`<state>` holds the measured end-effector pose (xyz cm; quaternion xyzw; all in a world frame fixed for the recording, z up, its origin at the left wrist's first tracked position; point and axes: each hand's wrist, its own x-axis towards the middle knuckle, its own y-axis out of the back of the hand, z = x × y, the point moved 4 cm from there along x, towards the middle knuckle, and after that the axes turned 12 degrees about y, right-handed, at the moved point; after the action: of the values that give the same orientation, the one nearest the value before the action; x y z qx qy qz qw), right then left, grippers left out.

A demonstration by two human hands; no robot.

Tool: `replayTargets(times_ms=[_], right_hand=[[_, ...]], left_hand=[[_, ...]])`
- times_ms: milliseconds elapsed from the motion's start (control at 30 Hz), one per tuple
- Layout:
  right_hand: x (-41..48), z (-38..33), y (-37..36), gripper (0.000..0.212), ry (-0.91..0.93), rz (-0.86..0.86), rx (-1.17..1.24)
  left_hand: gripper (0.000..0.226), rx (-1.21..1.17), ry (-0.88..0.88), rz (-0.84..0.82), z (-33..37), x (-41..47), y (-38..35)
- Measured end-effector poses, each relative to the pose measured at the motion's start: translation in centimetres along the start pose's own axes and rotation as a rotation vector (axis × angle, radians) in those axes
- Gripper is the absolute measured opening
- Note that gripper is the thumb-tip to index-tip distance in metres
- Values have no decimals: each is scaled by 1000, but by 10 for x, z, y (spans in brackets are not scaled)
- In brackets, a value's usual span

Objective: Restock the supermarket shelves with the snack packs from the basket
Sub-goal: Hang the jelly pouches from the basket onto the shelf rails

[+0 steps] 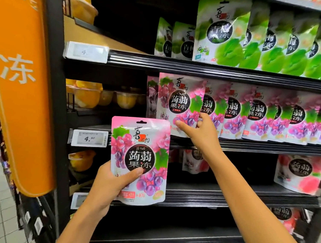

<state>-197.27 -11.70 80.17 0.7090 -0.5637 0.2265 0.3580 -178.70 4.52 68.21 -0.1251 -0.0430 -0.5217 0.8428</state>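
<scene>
Evidently this is a stocking step in hand: the left hand [108,185] is clamped on a grape pack [139,157], thumb across its face and fingers behind, held upright and label-forward below the middle shelf [247,143] – ready, I judge, to go in facing the same way as the rest. The right hand [201,132] reaches up to that shelf and pinches the front pack [179,103] of the matching row [266,115], thumb on its lower face and fingers curled round its right edge. That looks like steadying or tipping it to open a slot at the row's left end. The basket is out of view.

Both grape packs read "jǔ ruò" above 蒟蒻果冻 in a dark roundel, with the brand 喜之郎 at the top; the held one also shows "10%" near its foot. Green packs [222,30] on the shelf above carry the same brand and 青梅果冻. Pink-and-white packs [299,173] one shelf down repeat 蒟蒻果冻 – their fruit looks like peach. A tag [90,138] at the middle shelf's left reads 4.90. Clear cups [87,97] of yellow fruit sit further left, and the orange banner [19,96] on the end post shows 冻.
</scene>
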Motion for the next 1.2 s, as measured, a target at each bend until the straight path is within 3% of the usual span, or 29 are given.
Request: replayTargets(times_ms=[167, 400, 567, 867, 967, 1033, 1100, 1200], right_hand=[[-9, 1, 13, 46, 76, -20, -119], [-5, 3, 6, 35, 34, 41, -246], [-3, 1, -3, 43, -18, 63, -380], [-9, 3, 5, 41, 58, 132, -238], [-19, -11, 12, 26, 156, 219, -186], [-26, -19, 8, 11, 122, 115, 51], [-37, -27, -7, 16, -43, -164, 364], [-49, -34, -19, 19, -126, -394, 426]], left_hand=[[42, 7, 9, 5, 2, 3, -2], [53, 14, 18, 7, 5, 5, -2], [53, 25, 31, 4, 4, 4, 2], [44, 46, 43, 16, 16, 2, 0], [45, 40, 50, 18, 26, 5, -7], [44, 26, 35, 6, 35, 9, -14], [41, -7, 2, -12, 48, 13, -21], [46, -62, -62, -30, 67, 22, -33]])
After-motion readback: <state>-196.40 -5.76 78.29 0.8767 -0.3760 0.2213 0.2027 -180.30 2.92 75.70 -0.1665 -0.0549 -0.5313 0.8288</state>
